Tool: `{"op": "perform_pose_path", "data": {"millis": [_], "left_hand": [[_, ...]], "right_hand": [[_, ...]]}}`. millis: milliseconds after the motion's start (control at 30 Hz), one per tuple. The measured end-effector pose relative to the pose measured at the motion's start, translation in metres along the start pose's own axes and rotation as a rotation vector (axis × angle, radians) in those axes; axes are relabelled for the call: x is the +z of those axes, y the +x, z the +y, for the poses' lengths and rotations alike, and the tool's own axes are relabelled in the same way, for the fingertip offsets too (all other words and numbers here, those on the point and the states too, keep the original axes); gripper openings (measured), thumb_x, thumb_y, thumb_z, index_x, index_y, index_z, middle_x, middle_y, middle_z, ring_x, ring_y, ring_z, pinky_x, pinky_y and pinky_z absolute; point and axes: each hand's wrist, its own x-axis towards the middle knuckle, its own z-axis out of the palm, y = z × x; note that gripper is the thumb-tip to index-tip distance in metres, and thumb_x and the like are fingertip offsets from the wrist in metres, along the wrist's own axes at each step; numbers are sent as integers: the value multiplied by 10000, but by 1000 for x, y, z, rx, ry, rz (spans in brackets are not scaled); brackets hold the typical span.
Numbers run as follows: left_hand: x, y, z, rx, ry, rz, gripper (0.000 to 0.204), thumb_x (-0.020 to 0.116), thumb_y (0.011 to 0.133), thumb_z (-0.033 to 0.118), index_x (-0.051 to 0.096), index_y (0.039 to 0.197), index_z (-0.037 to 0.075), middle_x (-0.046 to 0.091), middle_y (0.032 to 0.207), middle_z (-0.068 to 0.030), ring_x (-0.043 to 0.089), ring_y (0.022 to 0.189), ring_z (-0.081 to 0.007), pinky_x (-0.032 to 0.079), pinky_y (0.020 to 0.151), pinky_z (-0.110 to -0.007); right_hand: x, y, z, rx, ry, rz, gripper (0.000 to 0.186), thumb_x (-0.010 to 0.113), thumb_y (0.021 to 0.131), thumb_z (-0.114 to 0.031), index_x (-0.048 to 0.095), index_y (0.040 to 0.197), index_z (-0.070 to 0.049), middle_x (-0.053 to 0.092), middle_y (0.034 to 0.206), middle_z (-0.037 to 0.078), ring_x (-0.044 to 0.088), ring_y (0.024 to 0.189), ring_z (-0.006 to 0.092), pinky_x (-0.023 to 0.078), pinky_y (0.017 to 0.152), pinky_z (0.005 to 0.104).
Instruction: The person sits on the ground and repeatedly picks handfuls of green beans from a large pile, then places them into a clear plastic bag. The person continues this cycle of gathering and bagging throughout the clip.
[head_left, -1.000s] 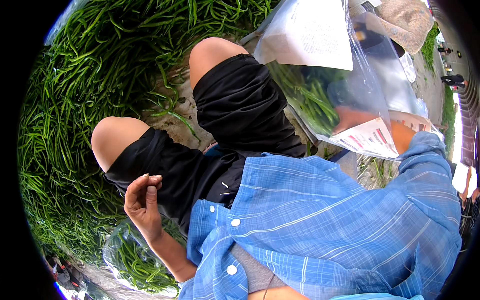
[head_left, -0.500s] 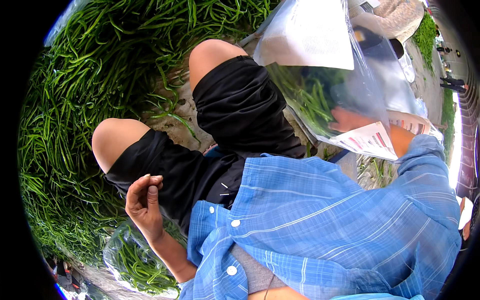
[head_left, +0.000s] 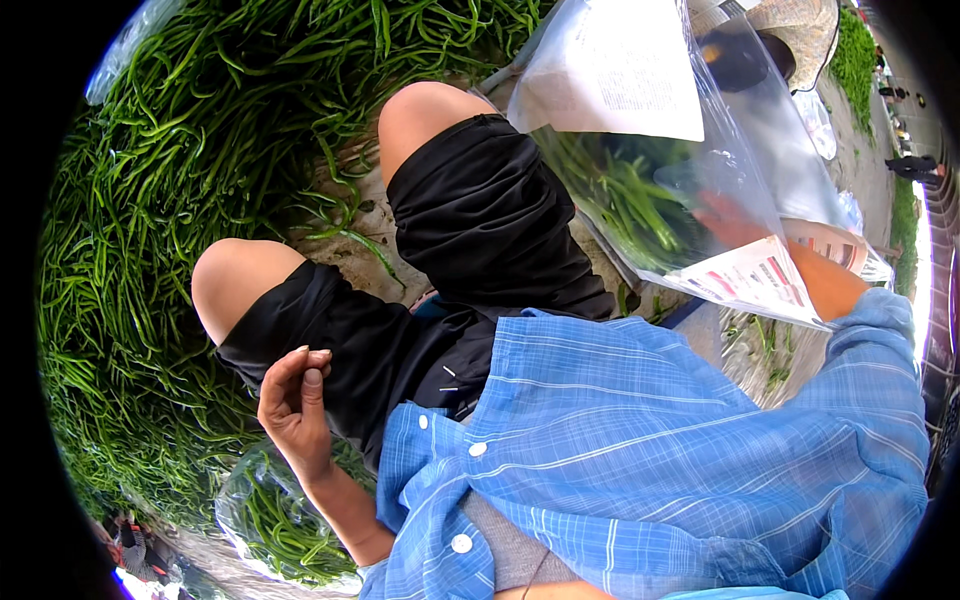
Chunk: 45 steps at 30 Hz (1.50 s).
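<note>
My left hand [head_left: 298,405] hovers over my left thigh, fingers loosely curled and the thumb a little apart. Nothing shows in it. On the right, my right hand [head_left: 728,215] is inside a large clear plastic bag [head_left: 735,170], blurred through the film. Its fingers cannot be made out. Long green chilli peppers [head_left: 630,205] lie in the bag, to the left of that hand. White printed paper [head_left: 610,80] lines the bag's upper part, and another printed sheet [head_left: 745,280] sits at its opening, by my right wrist.
A big heap of green chilli peppers [head_left: 180,200] spreads along the left and far side. Another clear bag of peppers [head_left: 285,520] stands below my left forearm. Loose peppers [head_left: 355,240] lie on the ground between my knees. A pale patterned hat [head_left: 795,30] shows at the far right.
My right hand and forearm have shifted right inside the bag, and the printed sheet at its opening has moved with them. My left hand stays nearly in place.
</note>
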Motion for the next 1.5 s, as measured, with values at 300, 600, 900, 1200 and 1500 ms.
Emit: {"op": "perform_pose_path", "data": {"millis": [300, 600, 900, 1200, 1500], "left_hand": [[5, 3, 2, -4, 10, -10, 189, 604, 921, -18, 611, 1109, -24, 679, 971, -102, 659, 953, -175, 541, 870, -302], [5, 3, -2, -3, 1, 6, 191, 606, 916, -28, 614, 1106, -23, 680, 970, -101, 661, 950, -177, 541, 874, -304], [7, 6, -3, 4, -18, 9, 186, 603, 915, -36, 615, 1100, -20, 678, 961, -95, 659, 954, -179, 540, 876, -308], [10, 8, -4, 6, 3, 20, 183, 612, 913, -27, 618, 1096, -17, 676, 957, -90, 661, 939, -175, 539, 872, -303], [6, 3, -3, 15, 1, 25, 185, 614, 914, -21, 619, 1099, -17, 680, 958, -94, 660, 937, -174, 540, 848, -294]], "right_hand": [[-10, 18, -56, 2, 114, -356, 595, 602, 902, -444, 530, 1276, 13, 543, 1262, 245, 521, 1179, 395, 400, 1009, 443], [-5, 50, -48, -190, 97, -557, 468, 613, 899, -385, 607, 1081, 46, 629, 989, 211, 618, 871, 319, 484, 772, 413], [30, 56, -25, -234, 85, -488, 391, 583, 910, -350, 630, 1034, 18, 636, 920, 221, 633, 904, 310, 486, 808, 434], [8, 38, -73, -80, 21, -421, 537, 558, 929, -441, 516, 1146, 48, 576, 1022, 283, 566, 957, 436, 443, 829, 487], [14, 34, -58, -148, 64, -520, 511, 456, 984, -415, 492, 1228, 33, 546, 1101, 291, 545, 1046, 433, 425, 911, 487]]}}
